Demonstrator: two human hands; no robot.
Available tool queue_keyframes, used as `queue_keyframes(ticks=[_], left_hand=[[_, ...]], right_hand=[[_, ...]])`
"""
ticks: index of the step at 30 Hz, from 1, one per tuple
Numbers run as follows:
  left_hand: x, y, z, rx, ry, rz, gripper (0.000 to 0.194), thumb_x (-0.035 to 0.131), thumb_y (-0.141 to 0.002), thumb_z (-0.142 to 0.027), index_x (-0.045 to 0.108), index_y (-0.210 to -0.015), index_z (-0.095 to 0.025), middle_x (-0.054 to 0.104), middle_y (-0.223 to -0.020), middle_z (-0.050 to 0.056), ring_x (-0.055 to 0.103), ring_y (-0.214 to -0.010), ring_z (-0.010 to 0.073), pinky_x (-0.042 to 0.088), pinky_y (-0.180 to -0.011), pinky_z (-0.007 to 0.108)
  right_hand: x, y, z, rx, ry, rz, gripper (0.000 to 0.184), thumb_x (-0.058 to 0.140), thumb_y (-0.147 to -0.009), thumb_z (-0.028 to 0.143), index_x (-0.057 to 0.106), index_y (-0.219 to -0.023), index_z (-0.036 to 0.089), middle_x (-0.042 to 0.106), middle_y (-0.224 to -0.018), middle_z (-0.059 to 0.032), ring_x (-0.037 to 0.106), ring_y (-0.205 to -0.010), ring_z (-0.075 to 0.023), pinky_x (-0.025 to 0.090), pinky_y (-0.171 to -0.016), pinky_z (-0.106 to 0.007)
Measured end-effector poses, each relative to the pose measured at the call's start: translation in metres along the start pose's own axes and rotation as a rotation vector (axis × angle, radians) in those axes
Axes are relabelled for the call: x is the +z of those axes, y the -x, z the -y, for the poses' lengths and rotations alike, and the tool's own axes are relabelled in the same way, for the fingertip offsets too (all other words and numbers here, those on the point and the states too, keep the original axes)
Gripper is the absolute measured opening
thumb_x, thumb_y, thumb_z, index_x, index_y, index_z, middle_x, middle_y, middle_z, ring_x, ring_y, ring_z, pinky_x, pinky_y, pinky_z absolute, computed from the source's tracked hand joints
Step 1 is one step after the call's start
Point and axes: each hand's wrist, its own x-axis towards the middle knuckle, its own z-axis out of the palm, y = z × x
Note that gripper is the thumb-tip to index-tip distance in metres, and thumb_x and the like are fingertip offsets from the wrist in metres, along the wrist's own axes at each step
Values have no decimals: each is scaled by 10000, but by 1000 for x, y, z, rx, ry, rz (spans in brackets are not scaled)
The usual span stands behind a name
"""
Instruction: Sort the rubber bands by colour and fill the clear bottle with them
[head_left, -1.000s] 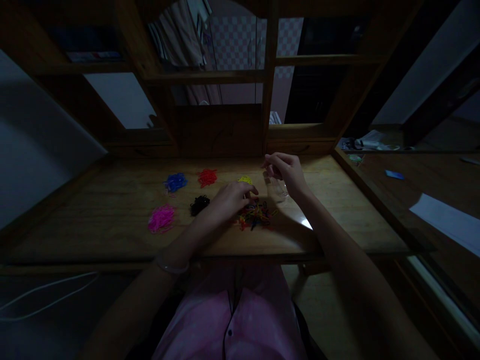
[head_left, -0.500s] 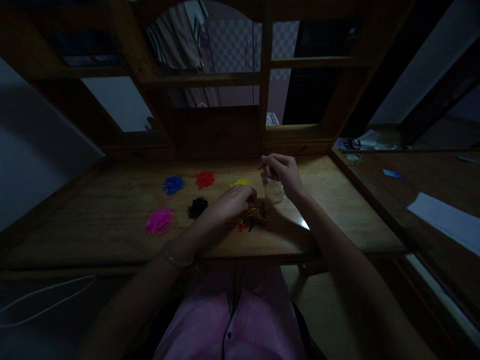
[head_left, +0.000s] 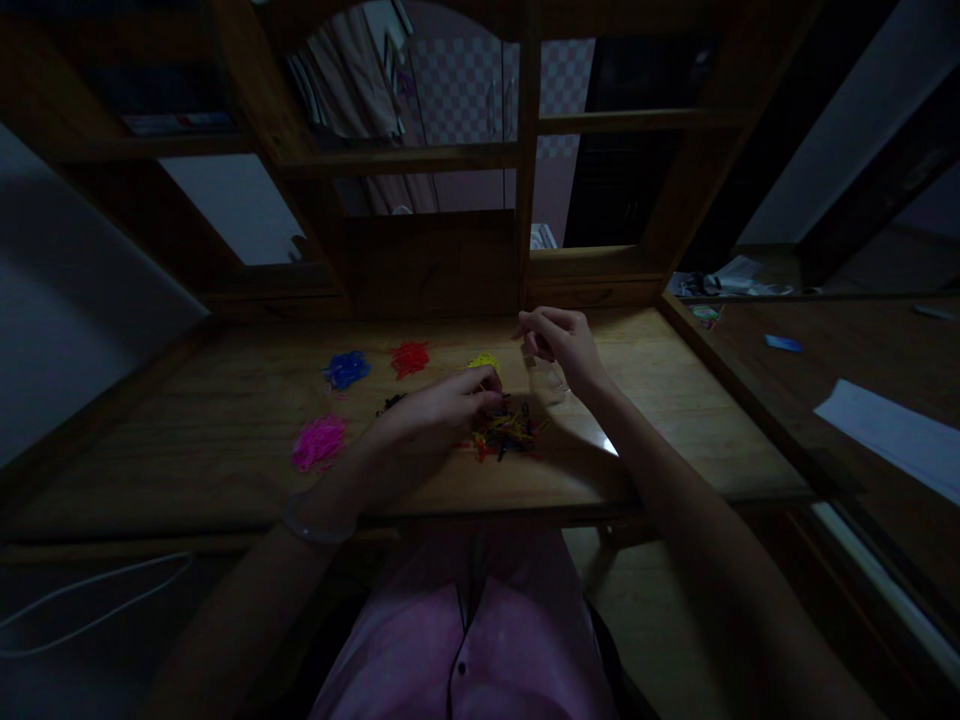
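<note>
On the wooden desk lie small heaps of rubber bands sorted by colour: blue, red, yellow, pink and black, the black one mostly hidden by my left hand. A mixed-colour heap lies in the middle. My left hand is over the left edge of the mixed heap, fingers pinched together at it. My right hand is raised behind the heap, fingers curled in a pinch above a small clear container.
A wooden shelf unit rises at the back of the desk. A second surface on the right holds a white sheet, a blue item and clutter. A white cable lies at lower left.
My left hand has drawn slightly back and left along the mixed heap and now covers most of the black heap. My right hand has stayed nearly still.
</note>
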Motion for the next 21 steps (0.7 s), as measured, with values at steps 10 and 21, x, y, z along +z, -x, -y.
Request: queue_keyframes(ticks=[10, 21], left_hand=[[-4, 6, 7, -123, 262, -1, 248, 678, -765, -366, 749, -860, -149, 732, -816, 53, 649, -735, 173, 476, -650, 249], [7, 2, 9, 41, -45, -184, 193, 595, -822, -249, 765, -887, -185, 734, -854, 31, 659, -813, 190, 475, -731, 272]], right_hand=[[0, 0, -1, 15, 31, 6, 337, 588, -863, 423, 654, -655, 165, 446, -497, 37, 335, -459, -72, 222, -446, -238], [0, 0, -2, 25, 28, 15, 335, 591, -862, 412, 667, -655, 160, 443, -491, 38, 339, -454, -71, 222, -440, -237]])
